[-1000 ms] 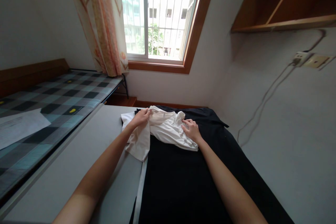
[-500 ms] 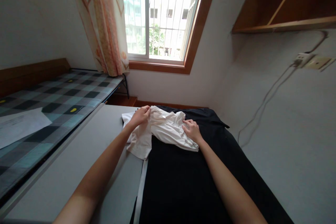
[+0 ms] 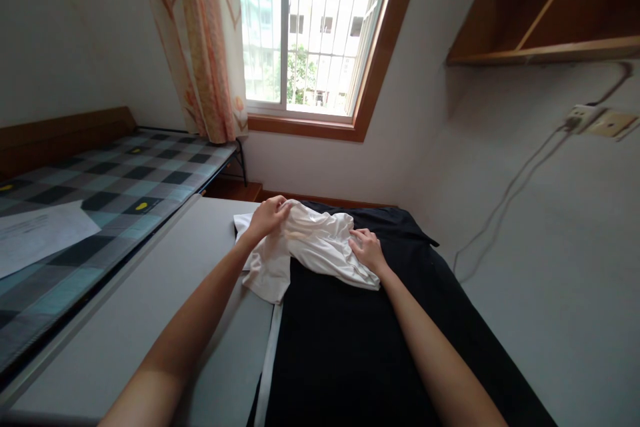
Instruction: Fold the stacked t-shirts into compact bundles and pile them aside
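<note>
A crumpled white shirt (image 3: 320, 247) lies across the black cloth (image 3: 345, 340), and its left part hangs over onto the pale grey board (image 3: 220, 320). With its fingers closed, my left hand (image 3: 270, 217) pinches the shirt's far left edge and lifts it slightly. My right hand (image 3: 367, 248) rests on the shirt's right end, fingers stretched over the fabric. Beneath the left forearm and shirt, another white piece (image 3: 243, 221) shows in part; I cannot tell whether it belongs to the same garment.
At left stands a bed with a checked mattress (image 3: 170, 177) and a sheet of paper (image 3: 45, 233). A curtain (image 3: 210, 47) hangs beside the barred window (image 3: 320, 33). A wooden shelf (image 3: 550, 47) and a socket with a cable (image 3: 583, 118) are on the right wall.
My left hand has shifted slightly up, raising the shirt's far edge a little. The right hand stays in place on the fabric.
</note>
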Tool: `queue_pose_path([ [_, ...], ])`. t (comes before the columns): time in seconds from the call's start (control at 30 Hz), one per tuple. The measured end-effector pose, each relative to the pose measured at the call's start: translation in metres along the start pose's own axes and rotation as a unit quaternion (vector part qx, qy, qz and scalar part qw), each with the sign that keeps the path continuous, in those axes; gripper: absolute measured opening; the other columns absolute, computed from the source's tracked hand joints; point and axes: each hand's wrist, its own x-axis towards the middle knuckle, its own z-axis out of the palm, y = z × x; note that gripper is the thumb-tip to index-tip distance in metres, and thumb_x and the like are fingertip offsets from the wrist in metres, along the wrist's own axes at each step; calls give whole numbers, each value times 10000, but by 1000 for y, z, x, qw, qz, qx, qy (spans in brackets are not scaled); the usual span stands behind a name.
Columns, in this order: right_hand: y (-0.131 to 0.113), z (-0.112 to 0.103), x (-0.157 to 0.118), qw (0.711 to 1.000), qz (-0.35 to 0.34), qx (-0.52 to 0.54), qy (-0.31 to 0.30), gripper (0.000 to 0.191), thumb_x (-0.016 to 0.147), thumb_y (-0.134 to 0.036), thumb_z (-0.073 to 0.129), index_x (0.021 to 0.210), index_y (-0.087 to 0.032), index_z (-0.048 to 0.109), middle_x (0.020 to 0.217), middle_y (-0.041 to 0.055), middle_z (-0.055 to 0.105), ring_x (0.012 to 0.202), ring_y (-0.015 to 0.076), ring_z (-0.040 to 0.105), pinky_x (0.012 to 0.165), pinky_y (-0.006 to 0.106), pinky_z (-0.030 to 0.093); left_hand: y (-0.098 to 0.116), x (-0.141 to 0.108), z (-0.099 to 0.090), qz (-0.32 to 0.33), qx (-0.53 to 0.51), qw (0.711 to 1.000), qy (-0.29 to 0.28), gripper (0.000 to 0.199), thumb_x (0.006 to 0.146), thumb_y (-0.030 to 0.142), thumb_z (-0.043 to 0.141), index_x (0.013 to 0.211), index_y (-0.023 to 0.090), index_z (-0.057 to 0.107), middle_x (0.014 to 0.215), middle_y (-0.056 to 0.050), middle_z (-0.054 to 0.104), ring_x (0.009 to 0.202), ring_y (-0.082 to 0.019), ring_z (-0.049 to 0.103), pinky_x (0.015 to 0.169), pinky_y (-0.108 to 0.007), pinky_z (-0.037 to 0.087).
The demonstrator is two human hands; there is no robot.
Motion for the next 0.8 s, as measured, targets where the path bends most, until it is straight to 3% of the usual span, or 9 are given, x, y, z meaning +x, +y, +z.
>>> queue_pose_path([
  [0.07, 0, 0, 0, 1000, 1, 0, -1, 347, 883, -350, 527, 1170, -232, 683, 1159, 89, 635, 1058, 267, 550, 922, 420, 401, -3, 3, 0, -14, -27, 998, 50, 368, 886, 513, 475, 859, 197, 661, 821, -52, 700, 752, -192, 629, 672, -268, 442],
  [0.17, 0, -1, 0, 1000, 1, -2, -3, 340, 882, -352, 529, 1162, -237, 686, 1156, 86, 634, 1057, 268, 549, 919, 420, 401, -8, 7, -1, -25, -54, 995, 79, 355, 877, 507, 492, 833, 193, 651, 815, -56, 698, 737, -190, 630, 683, -275, 459],
  [0.57, -1, -1, 0, 1000, 4, 2, -2, 325, 879, -328, 535, 1151, -248, 694, 1147, 80, 634, 1052, 261, 551, 926, 414, 397, -5, 4, -3, -16, -44, 997, 59, 313, 844, 438, 531, 823, 171, 693, 784, -63, 710, 712, -188, 620, 637, -270, 438],
  [0.8, -1, -1, 0, 1000, 4, 9, -3, 329, 880, -330, 529, 1154, -243, 687, 1145, 84, 637, 1060, 267, 546, 925, 428, 386, -9, 5, -3, -52, -29, 996, 72, 266, 817, 402, 576, 859, 172, 704, 793, -70, 713, 724, -196, 639, 651, -275, 459],
])
